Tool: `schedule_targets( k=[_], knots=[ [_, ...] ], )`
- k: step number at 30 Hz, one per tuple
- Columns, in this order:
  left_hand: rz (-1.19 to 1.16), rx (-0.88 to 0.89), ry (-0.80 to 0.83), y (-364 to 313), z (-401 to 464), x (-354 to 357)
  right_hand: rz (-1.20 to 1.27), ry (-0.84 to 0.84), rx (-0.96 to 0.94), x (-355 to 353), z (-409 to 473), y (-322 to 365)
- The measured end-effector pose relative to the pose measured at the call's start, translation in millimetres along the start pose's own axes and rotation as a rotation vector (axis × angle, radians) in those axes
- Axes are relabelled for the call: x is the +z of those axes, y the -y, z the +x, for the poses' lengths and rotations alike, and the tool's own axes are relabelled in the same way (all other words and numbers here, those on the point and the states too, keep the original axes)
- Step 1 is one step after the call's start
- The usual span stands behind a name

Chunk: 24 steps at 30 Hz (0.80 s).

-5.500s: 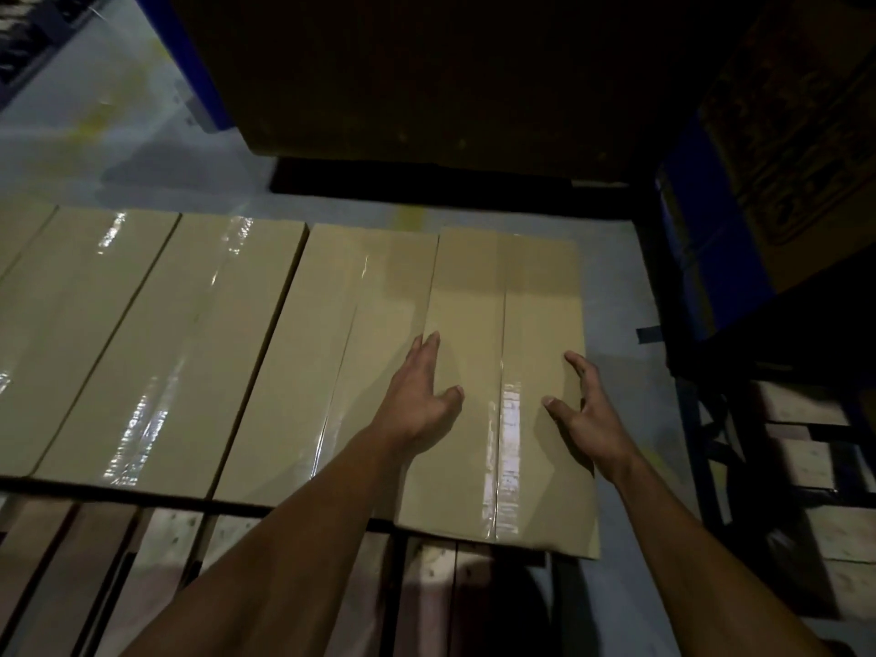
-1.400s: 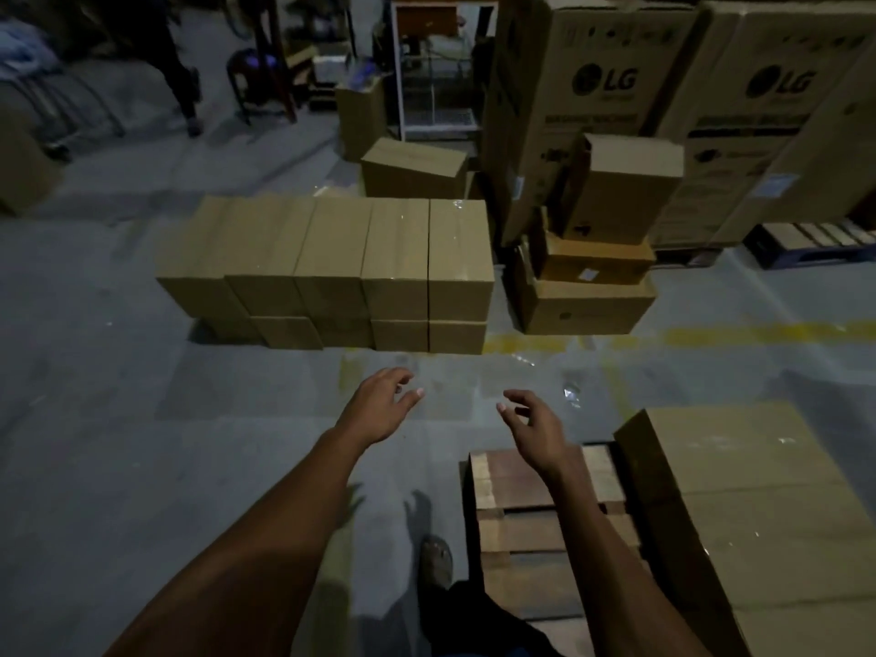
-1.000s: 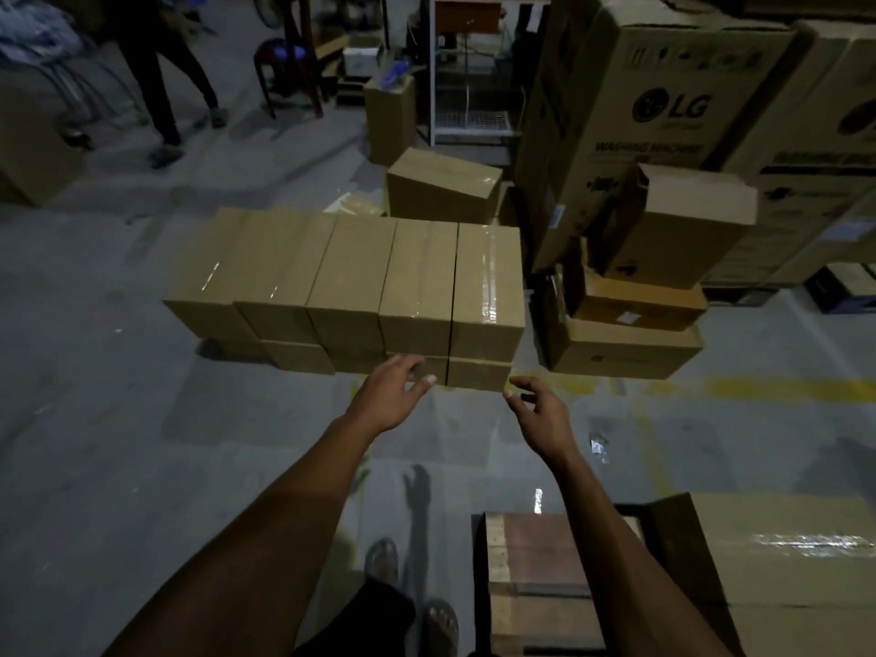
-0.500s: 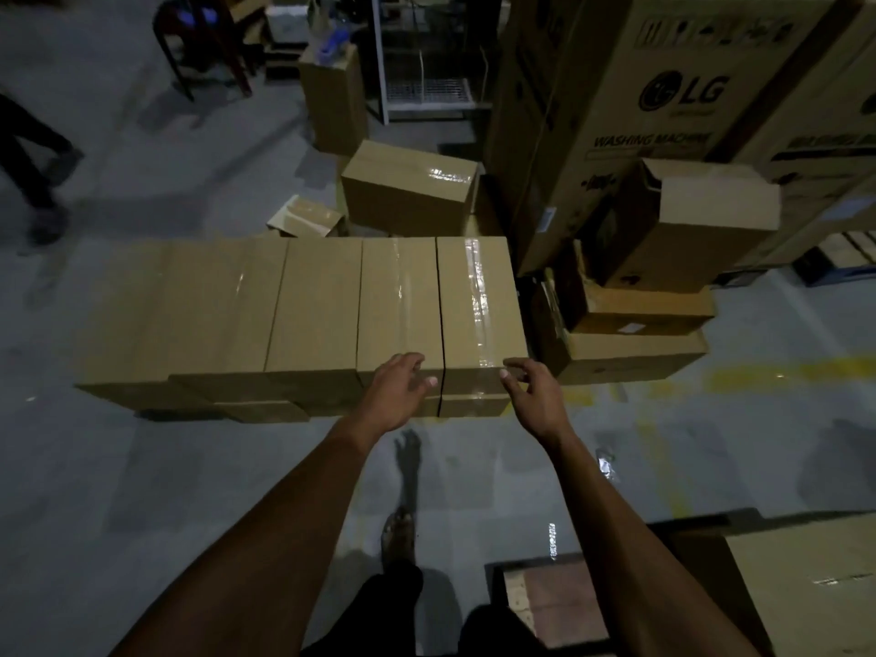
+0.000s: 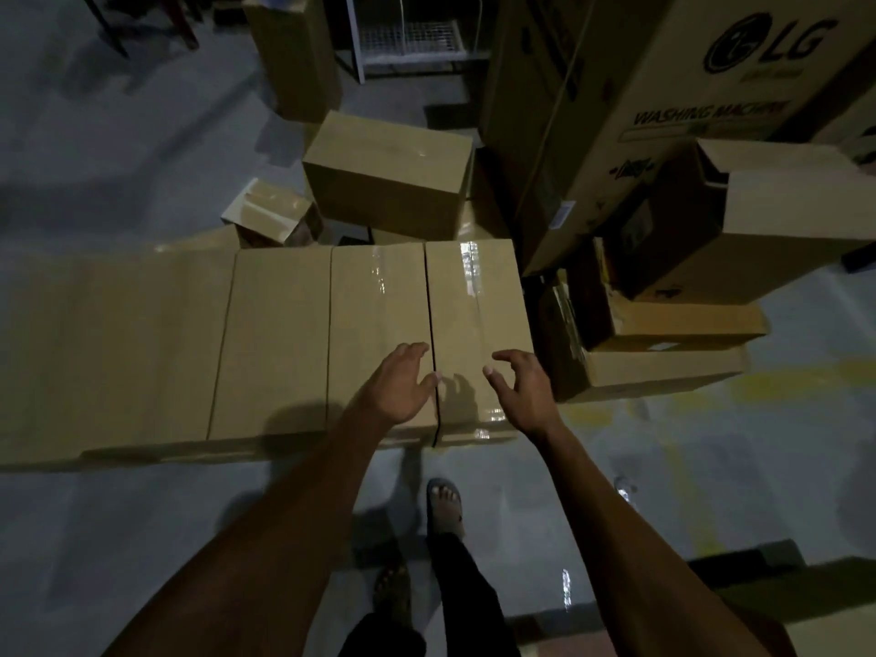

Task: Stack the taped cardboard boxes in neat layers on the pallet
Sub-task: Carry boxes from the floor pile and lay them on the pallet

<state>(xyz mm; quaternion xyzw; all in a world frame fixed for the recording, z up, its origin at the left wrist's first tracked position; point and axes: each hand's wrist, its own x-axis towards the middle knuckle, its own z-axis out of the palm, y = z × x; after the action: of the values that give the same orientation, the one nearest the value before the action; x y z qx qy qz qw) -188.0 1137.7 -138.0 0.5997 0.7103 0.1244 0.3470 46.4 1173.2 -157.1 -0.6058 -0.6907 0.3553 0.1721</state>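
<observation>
the person is standing over a row of taped cardboard boxes (image 5: 284,339) sitting side by side on the grey floor, and both hands are hovering above the rightmost taped box (image 5: 476,324). the left hand (image 5: 403,388) is hanging over the seam between that box and its neighbour, fingers spread and released, gripping nothing; the right hand (image 5: 524,391) is arching over the box's near right part, fingers curled apart and likewise empty. whether either palm is touching the cardboard is hard to tell. judging from this, a pick-up is only starting: no box is being lifted, and at least four boxes in the row are waiting to be moved. the pallet itself is not clearly showing, so its fill cannot be judged. a large washing machine carton (image 5: 663,101) and loose open cartons (image 5: 663,324) are crowding the right side.
</observation>
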Motion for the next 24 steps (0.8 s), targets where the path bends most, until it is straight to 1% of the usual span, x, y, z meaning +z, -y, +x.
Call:
schedule_targets(
  k=[7,10,12,14,17,20,22,24],
  knots=[
    [0.069,0.009,-0.020,60.2,159.7,92.9,-0.088,0.049,-0.008,81.3,137.0,-101.3],
    [0.108,0.010,-0.053,82.8,211.0,133.6,-0.224,0.066,-0.005,112.4,181.0,-140.0],
    [0.165,0.005,-0.073,96.5,236.3,158.5,-0.365,0.112,0.024,130.3,205.4,-166.1],
    [0.213,-0.028,-0.092,107.4,253.3,179.1,-0.475,0.158,0.057,142.5,224.1,-191.5],
    [0.269,-0.048,-0.179,115.7,262.8,200.0,-0.581,0.163,0.079,146.5,238.3,-218.3],
    [0.301,-0.041,-0.251,116.9,263.9,211.6,-0.598,0.150,0.086,140.3,244.2,-230.0],
    [0.288,-0.077,-0.293,112.9,264.8,213.9,-0.598,0.156,0.093,133.3,246.6,-234.2],
    [0.281,-0.106,-0.302,107.5,266.6,215.8,-0.590,0.171,0.091,125.4,248.3,-237.6]
  ],
)
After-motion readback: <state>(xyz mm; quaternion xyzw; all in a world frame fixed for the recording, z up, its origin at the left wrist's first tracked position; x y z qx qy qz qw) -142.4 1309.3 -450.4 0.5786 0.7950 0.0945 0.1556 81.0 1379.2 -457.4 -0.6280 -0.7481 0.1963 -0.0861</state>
